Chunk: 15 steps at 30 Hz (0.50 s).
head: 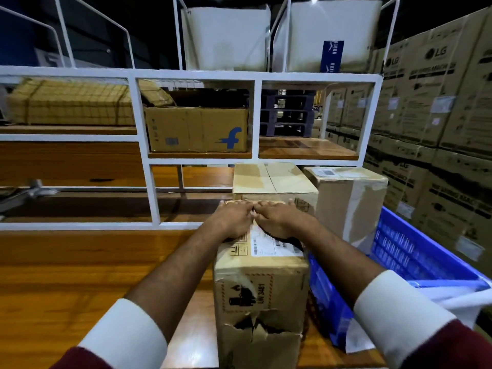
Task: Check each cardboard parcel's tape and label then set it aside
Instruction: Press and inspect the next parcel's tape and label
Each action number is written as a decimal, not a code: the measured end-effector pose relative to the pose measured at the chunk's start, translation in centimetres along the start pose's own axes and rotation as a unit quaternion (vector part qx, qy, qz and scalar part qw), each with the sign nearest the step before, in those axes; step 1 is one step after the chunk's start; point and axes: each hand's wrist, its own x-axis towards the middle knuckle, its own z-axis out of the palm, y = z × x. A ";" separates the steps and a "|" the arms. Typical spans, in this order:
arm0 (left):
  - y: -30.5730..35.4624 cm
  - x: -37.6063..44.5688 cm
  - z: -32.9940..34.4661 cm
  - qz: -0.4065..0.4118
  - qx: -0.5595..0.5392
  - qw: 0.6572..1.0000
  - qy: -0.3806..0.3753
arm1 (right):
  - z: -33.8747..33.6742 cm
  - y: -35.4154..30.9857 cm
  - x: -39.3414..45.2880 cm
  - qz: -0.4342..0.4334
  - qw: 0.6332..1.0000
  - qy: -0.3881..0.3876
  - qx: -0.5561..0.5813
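A tall cardboard parcel (259, 294) stands on the wooden table in front of me, its near face torn low down and printed with a UN 3481 mark. A white shipping label (271, 245) lies on its top. My left hand (233, 218) and my right hand (277, 218) lie flat side by side on the far part of the top, fingers straight, pressing down over the label's far end. Behind it sit a taped parcel (274, 179) and, to the right, a taller taped parcel (346, 201) with a label on top.
A blue plastic crate (399, 251) stands right of the parcel, with white paper at its near corner. A white metal rack (149, 161) crosses the table's back, holding a box with a blue f logo (197, 129). Stacked LG cartons (439, 115) fill the right side.
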 end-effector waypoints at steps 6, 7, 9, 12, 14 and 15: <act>-1.1 -3.1 0.4 -0.021 -0.041 0.999 0.016 | 0.7 2.3 -1.6 0.010 1.000 0.022 0.010; -1.1 -3.3 0.5 -0.019 -0.041 0.999 0.022 | 1.0 2.4 -1.6 0.005 1.000 0.026 0.014; -0.8 -3.2 0.3 -0.021 -0.021 0.999 0.022 | 0.9 2.4 -1.5 0.011 1.000 0.021 0.007; 0.0 -3.7 -0.5 -0.026 0.002 1.000 0.011 | 0.2 2.0 -1.9 0.014 0.999 0.023 -0.024; 0.7 -4.6 -1.0 -0.012 -0.015 1.000 -0.005 | -0.2 1.1 -2.6 -0.003 0.999 0.023 -0.024; 1.0 -5.1 -1.0 -0.001 -0.023 1.000 -0.013 | -0.1 0.6 -3.0 -0.016 0.999 0.021 -0.023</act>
